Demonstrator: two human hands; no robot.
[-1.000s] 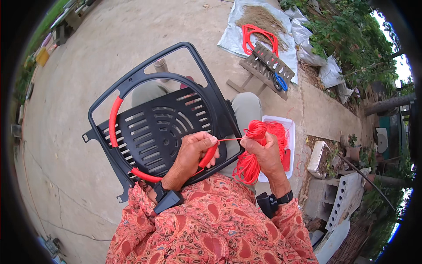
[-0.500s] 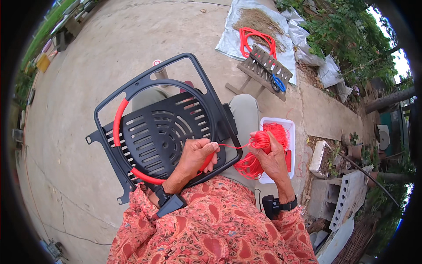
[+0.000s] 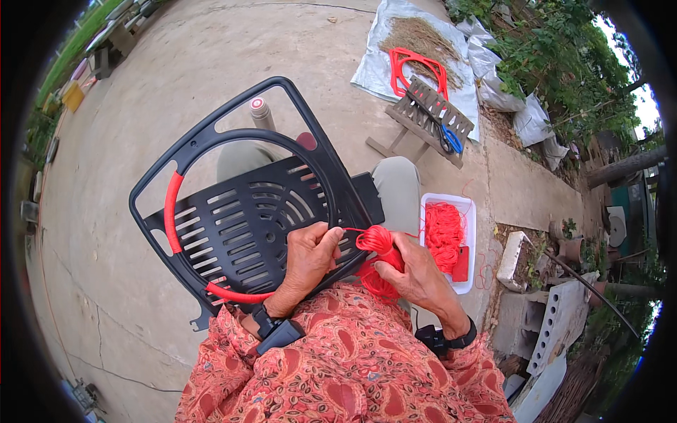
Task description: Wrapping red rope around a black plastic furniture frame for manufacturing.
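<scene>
Across my lap lies a black slatted plastic panel [image 3: 243,218], with a black frame [image 3: 185,144] holding a round ring tilted over it. Red cord is wound tightly round two stretches of the ring, one at its left [image 3: 171,211] and one at its lower edge [image 3: 240,294]. My left hand [image 3: 310,257] is closed at the ring's lower right, pinching the red cord between thumb and finger. A short run of cord goes from there to a looped bundle of red cord [image 3: 377,247], which my right hand [image 3: 416,271] grips. The left palm's inside is hidden.
A white tray [image 3: 465,278] with more red cord [image 3: 443,240] and a red flat object [image 3: 460,264] stands at my right. Ahead are a small wooden stool [image 3: 427,120], blue-handled scissors [image 3: 451,137] and a red frame [image 3: 402,56] near a white sheet. A bottle [image 3: 261,113] stands beyond the frame.
My right hand has brought the cord bundle left, close to the left hand, shortening the run of cord between them. The black frame has tipped and shifted slightly left.
</scene>
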